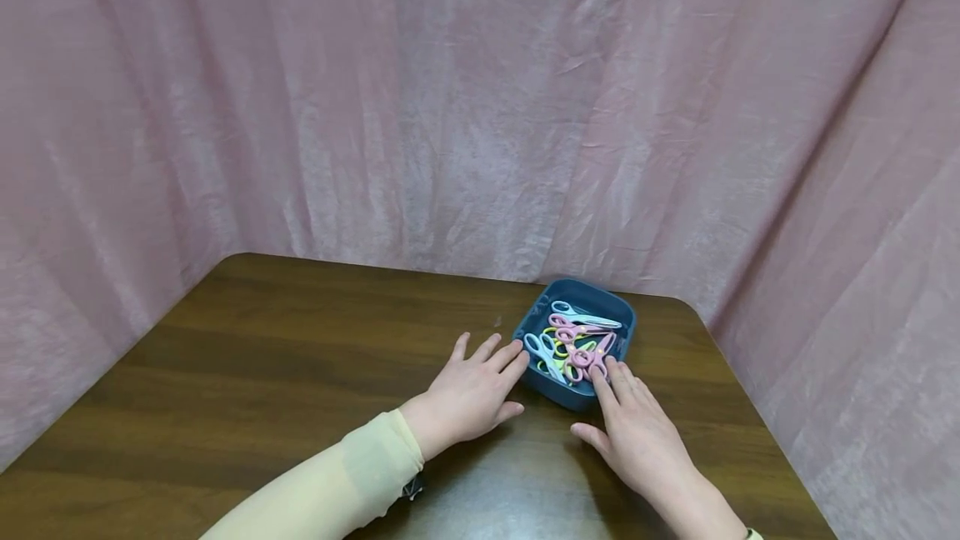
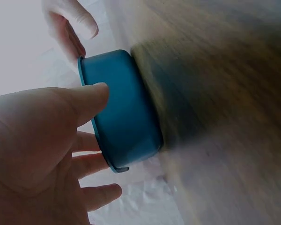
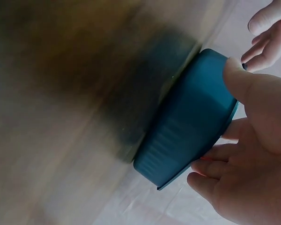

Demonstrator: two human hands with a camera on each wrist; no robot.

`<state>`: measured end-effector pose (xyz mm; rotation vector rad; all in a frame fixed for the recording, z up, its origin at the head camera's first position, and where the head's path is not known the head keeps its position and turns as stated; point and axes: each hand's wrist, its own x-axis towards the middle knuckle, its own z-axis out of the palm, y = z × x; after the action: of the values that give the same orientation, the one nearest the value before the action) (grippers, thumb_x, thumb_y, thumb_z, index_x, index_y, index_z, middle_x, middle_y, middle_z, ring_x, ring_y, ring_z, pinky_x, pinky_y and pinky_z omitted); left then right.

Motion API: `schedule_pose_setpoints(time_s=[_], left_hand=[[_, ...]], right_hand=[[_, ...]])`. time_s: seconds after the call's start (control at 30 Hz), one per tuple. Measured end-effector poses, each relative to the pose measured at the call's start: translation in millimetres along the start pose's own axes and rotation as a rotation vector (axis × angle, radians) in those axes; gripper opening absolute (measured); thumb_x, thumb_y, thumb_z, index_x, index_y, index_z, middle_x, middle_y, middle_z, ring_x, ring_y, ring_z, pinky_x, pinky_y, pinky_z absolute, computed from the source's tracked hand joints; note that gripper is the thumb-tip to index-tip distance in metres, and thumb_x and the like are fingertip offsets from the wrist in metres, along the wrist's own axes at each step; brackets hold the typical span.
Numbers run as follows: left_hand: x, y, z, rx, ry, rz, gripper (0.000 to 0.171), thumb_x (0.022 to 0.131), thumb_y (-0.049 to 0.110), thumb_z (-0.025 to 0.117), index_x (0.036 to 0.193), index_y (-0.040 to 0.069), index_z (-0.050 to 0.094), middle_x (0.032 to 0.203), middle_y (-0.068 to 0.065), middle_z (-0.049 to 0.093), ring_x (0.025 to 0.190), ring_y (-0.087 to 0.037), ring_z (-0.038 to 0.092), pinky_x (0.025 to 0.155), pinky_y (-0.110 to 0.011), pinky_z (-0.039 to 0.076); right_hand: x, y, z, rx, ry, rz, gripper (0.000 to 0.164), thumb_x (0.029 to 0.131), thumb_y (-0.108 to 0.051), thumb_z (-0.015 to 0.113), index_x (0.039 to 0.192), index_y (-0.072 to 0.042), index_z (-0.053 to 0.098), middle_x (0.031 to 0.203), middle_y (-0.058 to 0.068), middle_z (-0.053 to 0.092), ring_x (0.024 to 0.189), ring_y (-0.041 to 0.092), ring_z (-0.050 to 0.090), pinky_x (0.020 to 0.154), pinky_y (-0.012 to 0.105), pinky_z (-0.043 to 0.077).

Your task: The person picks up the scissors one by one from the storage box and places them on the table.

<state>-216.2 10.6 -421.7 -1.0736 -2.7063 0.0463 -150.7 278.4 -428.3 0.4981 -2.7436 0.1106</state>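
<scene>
A dark blue plastic bin (image 1: 557, 391) sits on the table toward its far right side. Several small scissors lie loose inside it: light blue scissors (image 1: 581, 317), pink scissors (image 1: 596, 354) and bits of yellow-green ones beneath. My left hand (image 1: 471, 392) is at the bin's left side, fingers extended, fingertips at the rim. Near the front right corner is my right hand (image 1: 643, 432), its straight fingers reaching over the rim by the pink scissors. Both wrist views show the bin's outer wall (image 2: 124, 108) close to the thumbs; whether the fingertips press on it, I cannot tell.
The brown wooden table (image 1: 300, 373) has rounded far corners. Pink curtains (image 1: 480, 107) hang right behind it and along the sides. A small dark metallic thing (image 1: 412, 487) shows under the left sleeve (image 1: 337, 473); its kind is unclear.
</scene>
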Motion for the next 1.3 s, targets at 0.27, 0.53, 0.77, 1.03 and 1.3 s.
schedule_pose_setpoints(time_s=[0.27, 0.53, 0.77, 1.03, 1.3], left_hand=[[-10.7, -3.0, -1.0, 0.005, 0.012, -0.001, 0.071, 0.107, 0.056, 0.068, 0.165, 0.018, 0.052, 0.169, -0.004, 0.050, 0.155, -0.036, 0.047, 0.119, -0.072, 0.037], [-22.1, -6.9, -3.7, 0.003, 0.033, 0.006, 0.072, 0.106, 0.055, 0.071, 0.163, 0.016, 0.054, 0.167, -0.004, 0.052, 0.153, -0.037, 0.050, 0.118, -0.071, 0.040], [-32.8, -13.3, -3.8, 0.025, 0.047, 0.018, 0.071, 0.106, 0.055, 0.071, 0.163, 0.016, 0.054, 0.166, -0.005, 0.053, 0.151, -0.037, 0.051, 0.116, -0.068, 0.043], [-44.6, -20.6, -3.8, 0.057, 0.097, 0.034, 0.070, 0.104, 0.056, 0.073, 0.159, 0.015, 0.058, 0.161, -0.005, 0.058, 0.146, -0.036, 0.057, 0.114, -0.067, 0.046], [-55.0, -24.1, -4.4, 0.063, 0.130, 0.032, 0.068, 0.103, 0.055, 0.075, 0.155, 0.013, 0.061, 0.154, -0.008, 0.062, 0.143, -0.038, 0.058, 0.112, -0.068, 0.048]], right_hand=[[6, -3, -1, -0.002, -0.016, -0.024, 0.087, 0.094, -0.046, 0.088, 0.153, 0.011, 0.057, 0.158, 0.037, 0.051, 0.147, 0.053, 0.051, 0.119, 0.064, 0.042], [12, -5, 2, 0.011, -0.020, -0.044, 0.081, 0.097, -0.046, 0.085, 0.149, 0.010, 0.061, 0.158, 0.034, 0.053, 0.148, 0.050, 0.052, 0.120, 0.062, 0.042], [17, -11, 6, 0.033, -0.025, -0.056, 0.079, 0.100, -0.046, 0.082, 0.150, 0.011, 0.060, 0.159, 0.033, 0.053, 0.148, 0.049, 0.052, 0.121, 0.060, 0.042], [26, -19, 9, 0.050, -0.042, -0.062, 0.084, 0.098, -0.050, 0.082, 0.152, 0.010, 0.059, 0.161, 0.032, 0.051, 0.149, 0.049, 0.050, 0.120, 0.059, 0.043], [31, -17, 21, 0.153, -0.002, -0.116, 0.089, 0.102, -0.060, 0.073, 0.158, 0.007, 0.053, 0.167, 0.028, 0.046, 0.155, 0.045, 0.045, 0.125, 0.057, 0.037]])
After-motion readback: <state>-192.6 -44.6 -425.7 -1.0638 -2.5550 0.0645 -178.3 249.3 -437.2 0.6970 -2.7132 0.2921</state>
